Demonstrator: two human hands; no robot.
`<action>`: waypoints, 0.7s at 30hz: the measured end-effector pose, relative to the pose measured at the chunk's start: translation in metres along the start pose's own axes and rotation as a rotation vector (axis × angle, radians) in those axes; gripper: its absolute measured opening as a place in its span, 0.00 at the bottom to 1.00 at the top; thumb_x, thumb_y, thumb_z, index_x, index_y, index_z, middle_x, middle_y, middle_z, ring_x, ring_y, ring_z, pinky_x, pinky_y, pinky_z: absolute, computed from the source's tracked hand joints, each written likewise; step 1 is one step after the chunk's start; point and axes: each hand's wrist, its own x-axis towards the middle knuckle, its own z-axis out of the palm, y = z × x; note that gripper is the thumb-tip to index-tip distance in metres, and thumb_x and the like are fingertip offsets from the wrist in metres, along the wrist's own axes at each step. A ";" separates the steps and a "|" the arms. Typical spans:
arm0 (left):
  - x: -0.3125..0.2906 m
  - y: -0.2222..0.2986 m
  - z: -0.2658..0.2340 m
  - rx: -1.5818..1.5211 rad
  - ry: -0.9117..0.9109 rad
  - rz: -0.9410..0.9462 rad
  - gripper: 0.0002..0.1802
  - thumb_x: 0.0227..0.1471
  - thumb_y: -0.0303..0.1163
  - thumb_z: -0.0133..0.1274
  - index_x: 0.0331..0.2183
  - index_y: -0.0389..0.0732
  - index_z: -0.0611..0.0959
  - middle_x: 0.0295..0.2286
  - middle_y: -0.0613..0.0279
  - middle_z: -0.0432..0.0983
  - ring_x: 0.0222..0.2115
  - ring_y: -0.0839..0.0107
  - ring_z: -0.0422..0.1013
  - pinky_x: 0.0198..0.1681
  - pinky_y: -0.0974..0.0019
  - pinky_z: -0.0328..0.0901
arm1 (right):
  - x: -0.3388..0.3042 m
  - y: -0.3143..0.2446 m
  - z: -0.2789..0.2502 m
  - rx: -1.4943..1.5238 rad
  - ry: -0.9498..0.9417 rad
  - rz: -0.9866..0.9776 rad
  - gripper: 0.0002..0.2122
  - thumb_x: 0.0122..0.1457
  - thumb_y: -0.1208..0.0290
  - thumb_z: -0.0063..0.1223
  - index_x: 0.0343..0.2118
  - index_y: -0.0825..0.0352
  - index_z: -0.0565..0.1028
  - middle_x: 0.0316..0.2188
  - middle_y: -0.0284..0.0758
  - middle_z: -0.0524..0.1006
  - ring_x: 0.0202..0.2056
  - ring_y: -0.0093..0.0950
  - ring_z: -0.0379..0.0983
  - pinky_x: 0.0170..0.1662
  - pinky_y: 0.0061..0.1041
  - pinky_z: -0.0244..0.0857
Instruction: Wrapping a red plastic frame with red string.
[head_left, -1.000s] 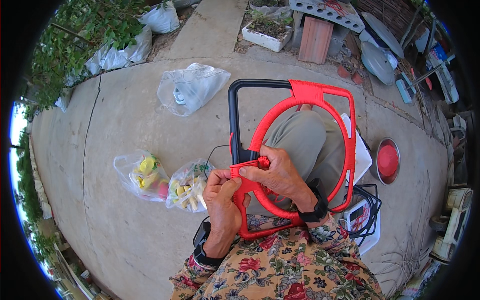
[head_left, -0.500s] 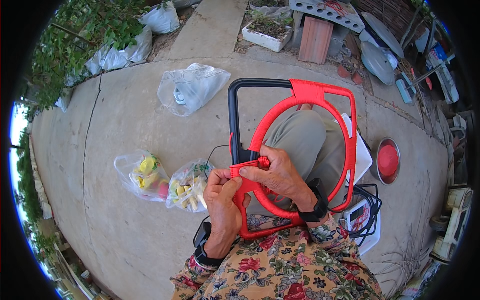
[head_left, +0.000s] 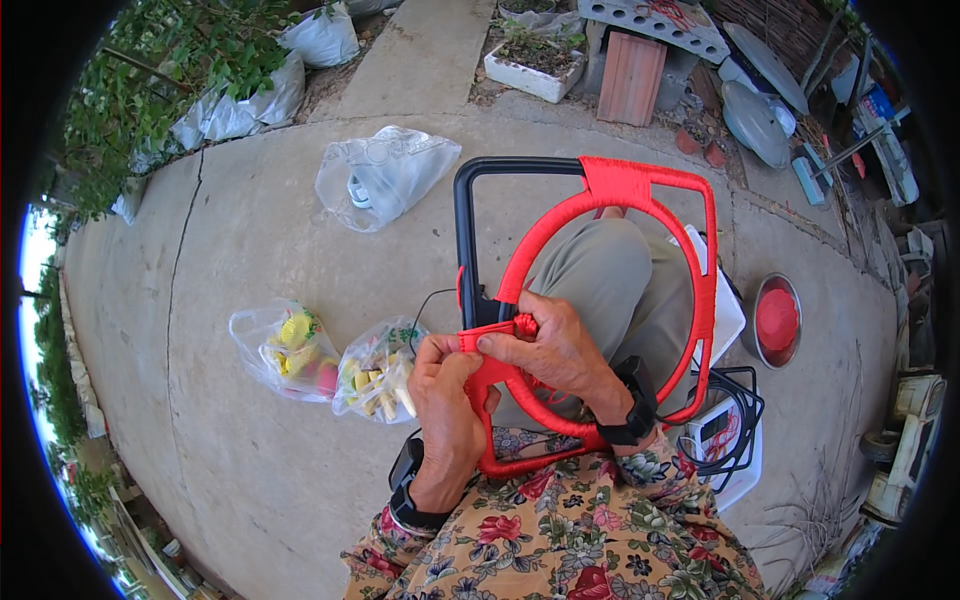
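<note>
A squarish frame with a ring inside it (head_left: 698, 290) lies upright across my lap, mostly wrapped in red cord. Its upper left part is bare black (head_left: 466, 235). My left hand (head_left: 447, 405) is closed at the frame's left side, thumb and fingers pinching the red wrapping. My right hand (head_left: 562, 345) is closed round the joint where ring and side meet, its thumb pointing toward the left fingertips. A small bundle of red cord (head_left: 525, 325) shows by the right fingers. The fingers hide the cord's exact path.
Left on the concrete are two clear bags, one with yellow and pink pieces (head_left: 290, 350), one with pale yellow pieces (head_left: 372, 385). Ahead lies another clear bag (head_left: 390, 175). At right stand a metal bowl with something red (head_left: 776, 320) and black wire frames (head_left: 745, 420) on a white container.
The frame has tilted very slightly, and the left thumb and fingers have shifted a little on the wrapping. Both hands keep their hold in nearly the same place.
</note>
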 end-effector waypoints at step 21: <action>-0.004 0.003 0.000 -0.077 -0.008 0.019 0.08 0.42 0.19 0.44 0.27 0.43 0.68 0.20 0.68 0.69 0.15 0.82 0.62 0.11 0.75 0.54 | 0.001 0.009 -0.005 0.057 -0.077 -0.041 0.13 0.55 0.65 0.54 0.39 0.70 0.75 0.19 0.23 0.66 0.19 0.12 0.57 0.20 0.18 0.52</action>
